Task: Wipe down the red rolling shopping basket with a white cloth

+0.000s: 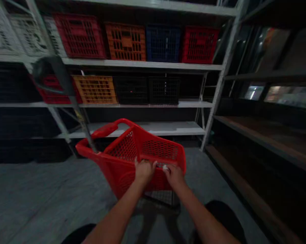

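A red plastic shopping cart (112, 162) stands in front of me, its near long side turned toward me. My left hand (144, 172) is closed over the near rim, around the middle of that side. A short way to the right, my right hand (174, 173) is closed on the same rim, near the cart's end. By its thumb shows a small white bit (165, 167), too small to name. A long pole with a dark looped handle (52, 76) slants down into the cart's handle end. The fingers inside the basket are partly hidden.
A pale metal rack (142, 63) behind the cart carries crates, among them an orange crate (126, 41), a blue crate (163, 44) and a yellow crate (95, 89). Dark shelving (265, 135) runs along the right. Grey concrete floor (41, 196) lies under the cart.
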The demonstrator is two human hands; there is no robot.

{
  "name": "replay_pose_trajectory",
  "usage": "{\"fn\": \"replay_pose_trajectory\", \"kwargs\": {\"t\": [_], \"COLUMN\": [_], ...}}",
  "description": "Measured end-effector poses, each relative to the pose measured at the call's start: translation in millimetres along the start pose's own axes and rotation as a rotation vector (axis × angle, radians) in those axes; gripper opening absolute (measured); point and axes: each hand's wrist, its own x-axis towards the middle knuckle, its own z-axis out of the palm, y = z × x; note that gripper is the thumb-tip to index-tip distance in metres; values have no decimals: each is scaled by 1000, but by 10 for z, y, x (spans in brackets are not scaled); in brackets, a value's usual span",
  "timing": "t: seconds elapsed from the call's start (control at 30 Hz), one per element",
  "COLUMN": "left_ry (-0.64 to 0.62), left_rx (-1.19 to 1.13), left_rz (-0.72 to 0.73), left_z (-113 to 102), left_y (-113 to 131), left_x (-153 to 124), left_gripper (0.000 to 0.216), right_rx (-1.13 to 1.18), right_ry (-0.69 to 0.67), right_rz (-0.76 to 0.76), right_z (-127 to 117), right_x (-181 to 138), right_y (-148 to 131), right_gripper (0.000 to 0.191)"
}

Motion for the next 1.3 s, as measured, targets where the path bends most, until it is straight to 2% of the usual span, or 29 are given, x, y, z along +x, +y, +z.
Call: {"fn": "replay_pose_trajectory", "kwargs": {"t": [0.1,0.17,0.27,0.4,0.5,0.57,0.63,0.73,0.8,0.87,0.93,1.03,1.1,1.23,1.3], "left_ry": [-23,-26,-3,31,45,44,44,44,33,15,-3,-21,-27,-29,-35], "left_rx": [-23,-32,-42,-66,-63,-61,-61,-63,-68,-73,-78,-84,-86,-87,-84], "left_rz": [-15,-2,40,101,115,119,123,134,151,172,187,190,186,180,180], "left_z": [26,40,62,110,152,173,182,168,148,131,120,114,108,87,81], "left_y": [-37,-92,-227,-433,-536,-567,-580,-597,-620,-647,-669,-680,-679,-681,-678], "left_x": [-5,-16,-34,-22,16,42,59,67,65,63,64,68,68,55,49], "left_gripper": [53,51,48,47,47,48,49,49,48,47,46,45,45,46,46], "right_rx": [-34,-24,38,88,112,136,168,201,188,172,174,188,212,289,291], "right_ry": [-57,-76,-75,-53,12,81,124,107,66,33,26,112,183,141,162], "right_rz": [-53,-75,-93,-30,19,25,-16,-148,-205,-212,-175,-72,-41,-74,-36], "right_z": [208,252,140,-144,-220,-137,33,296,355,272,78,-239,-334,-189,-88], "right_x": [97,104,2,-260,-430,-476,-459,-377,-352,-383,-454,-544,-548,-378,-221], "right_y": [-325,-400,-250,209,430,405,255,-13,-88,-49,59,214,276,415,523], "right_gripper": [15,16,20,21,23,24,26,28,29,30,30,25,22,14,15]}}
